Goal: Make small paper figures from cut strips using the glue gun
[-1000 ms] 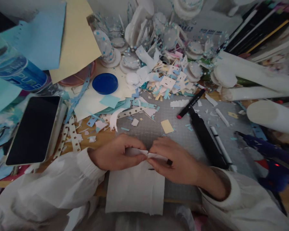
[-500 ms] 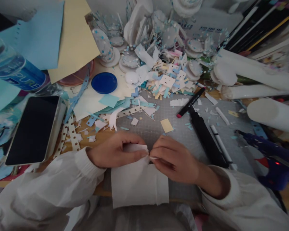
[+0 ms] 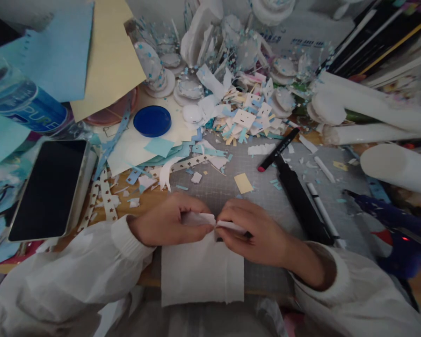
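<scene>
A soft-looking white sheet of paper hangs below my hands, over the near edge of the grey cutting mat. My left hand is closed, thumb against fingers, on the sheet's upper part. Right beside it, my right hand pinches a white strip at the top of the same sheet. Both sets of fingertips meet almost at one point; whether the paper is torn there I cannot tell. Just beyond them lies a small yellow paper piece on the mat.
A black phone and a water bottle are at the left, with a blue lid farther back. Right of my hands lie a marker, a black case and a glue gun. Paper scraps pile up behind.
My right fingers have turned slightly, and more of the white strip shows between thumb and forefinger. The hanging sheet has shifted a little left. My left hand has hardly moved.
</scene>
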A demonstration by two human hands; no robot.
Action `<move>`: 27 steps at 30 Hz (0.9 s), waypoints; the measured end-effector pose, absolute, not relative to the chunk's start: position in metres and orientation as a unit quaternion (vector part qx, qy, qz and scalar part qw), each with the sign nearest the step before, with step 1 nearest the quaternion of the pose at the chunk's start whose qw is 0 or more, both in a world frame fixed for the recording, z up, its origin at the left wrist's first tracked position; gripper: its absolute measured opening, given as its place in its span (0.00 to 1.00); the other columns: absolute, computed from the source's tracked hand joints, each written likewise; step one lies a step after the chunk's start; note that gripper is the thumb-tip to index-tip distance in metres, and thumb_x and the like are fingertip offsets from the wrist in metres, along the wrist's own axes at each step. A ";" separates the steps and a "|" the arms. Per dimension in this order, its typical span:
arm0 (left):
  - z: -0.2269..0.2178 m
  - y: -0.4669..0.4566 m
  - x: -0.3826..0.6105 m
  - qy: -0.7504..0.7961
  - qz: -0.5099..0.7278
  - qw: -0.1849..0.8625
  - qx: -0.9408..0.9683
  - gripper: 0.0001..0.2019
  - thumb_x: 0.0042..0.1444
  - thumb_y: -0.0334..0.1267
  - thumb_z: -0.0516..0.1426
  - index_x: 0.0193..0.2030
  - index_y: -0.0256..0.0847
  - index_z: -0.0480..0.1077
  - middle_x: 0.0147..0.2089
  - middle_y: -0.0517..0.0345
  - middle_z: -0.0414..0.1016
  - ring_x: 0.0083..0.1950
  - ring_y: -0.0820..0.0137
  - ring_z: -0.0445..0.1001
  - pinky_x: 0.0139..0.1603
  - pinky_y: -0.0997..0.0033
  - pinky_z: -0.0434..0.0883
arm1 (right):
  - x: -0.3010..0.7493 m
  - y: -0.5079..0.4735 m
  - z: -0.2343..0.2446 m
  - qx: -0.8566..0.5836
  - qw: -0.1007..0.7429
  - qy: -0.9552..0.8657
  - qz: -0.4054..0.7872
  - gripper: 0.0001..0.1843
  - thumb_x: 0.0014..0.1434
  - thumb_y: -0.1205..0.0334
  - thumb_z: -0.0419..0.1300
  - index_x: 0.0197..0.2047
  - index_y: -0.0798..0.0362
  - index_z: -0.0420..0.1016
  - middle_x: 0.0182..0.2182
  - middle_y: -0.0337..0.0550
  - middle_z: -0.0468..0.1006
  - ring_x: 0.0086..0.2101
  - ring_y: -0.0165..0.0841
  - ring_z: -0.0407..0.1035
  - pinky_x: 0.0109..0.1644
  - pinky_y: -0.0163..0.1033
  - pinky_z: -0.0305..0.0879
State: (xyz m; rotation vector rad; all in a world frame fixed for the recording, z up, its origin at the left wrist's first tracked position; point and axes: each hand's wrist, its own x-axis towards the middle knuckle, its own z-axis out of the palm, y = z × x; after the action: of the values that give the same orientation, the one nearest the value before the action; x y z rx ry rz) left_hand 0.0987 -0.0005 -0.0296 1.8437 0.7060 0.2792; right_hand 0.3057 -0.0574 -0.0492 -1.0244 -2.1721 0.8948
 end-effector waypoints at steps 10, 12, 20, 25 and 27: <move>-0.034 -0.004 0.099 0.295 0.129 0.556 0.766 0.08 0.54 0.35 0.56 0.31 0.33 0.74 0.27 0.56 0.76 0.29 0.73 0.72 0.29 0.78 0.67 | 0.303 -0.055 -0.051 -0.311 0.326 -0.851 0.270 0.06 0.63 0.69 0.52 0.36 0.54 0.69 0.28 0.41 0.73 0.30 0.29 0.62 0.35 0.37 0.60; -0.032 -0.003 0.099 0.297 0.124 0.565 0.760 0.08 0.54 0.36 0.56 0.31 0.33 0.74 0.27 0.56 0.76 0.29 0.73 0.71 0.28 0.78 0.66 | 0.303 -0.055 -0.050 -0.290 0.350 -0.858 0.239 0.06 0.64 0.70 0.52 0.38 0.55 0.69 0.30 0.42 0.74 0.30 0.29 0.63 0.36 0.37 0.62; -0.024 0.003 0.098 0.296 0.114 0.590 0.742 0.11 0.55 0.42 0.57 0.31 0.34 0.72 0.27 0.59 0.71 0.29 0.73 0.68 0.28 0.77 0.64 | 0.305 -0.059 -0.047 -0.353 0.347 -0.820 0.288 0.01 0.63 0.67 0.55 0.38 0.53 0.67 0.30 0.40 0.73 0.32 0.29 0.65 0.35 0.34 0.62; -0.023 0.004 0.100 0.291 0.092 0.573 0.761 0.13 0.54 0.45 0.59 0.28 0.36 0.71 0.24 0.64 0.64 0.26 0.76 0.63 0.24 0.79 0.59 | 0.306 -0.060 -0.044 -0.373 0.324 -0.803 0.333 0.03 0.65 0.65 0.54 0.38 0.53 0.67 0.30 0.39 0.72 0.31 0.27 0.66 0.33 0.32 0.60; -0.024 0.005 0.100 0.295 0.085 0.567 0.764 0.12 0.55 0.43 0.59 0.29 0.35 0.71 0.24 0.63 0.66 0.27 0.76 0.64 0.26 0.79 0.60 | 0.305 -0.059 -0.044 -0.379 0.313 -0.800 0.344 0.05 0.65 0.64 0.53 0.37 0.53 0.68 0.30 0.39 0.72 0.31 0.27 0.66 0.34 0.32 0.60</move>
State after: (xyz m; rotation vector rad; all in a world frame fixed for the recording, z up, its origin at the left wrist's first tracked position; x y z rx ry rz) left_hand 0.0998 0.0046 -0.0238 1.7955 0.6922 0.1997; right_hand 0.3054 -0.0594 -0.0436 -0.9992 -2.1113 0.9073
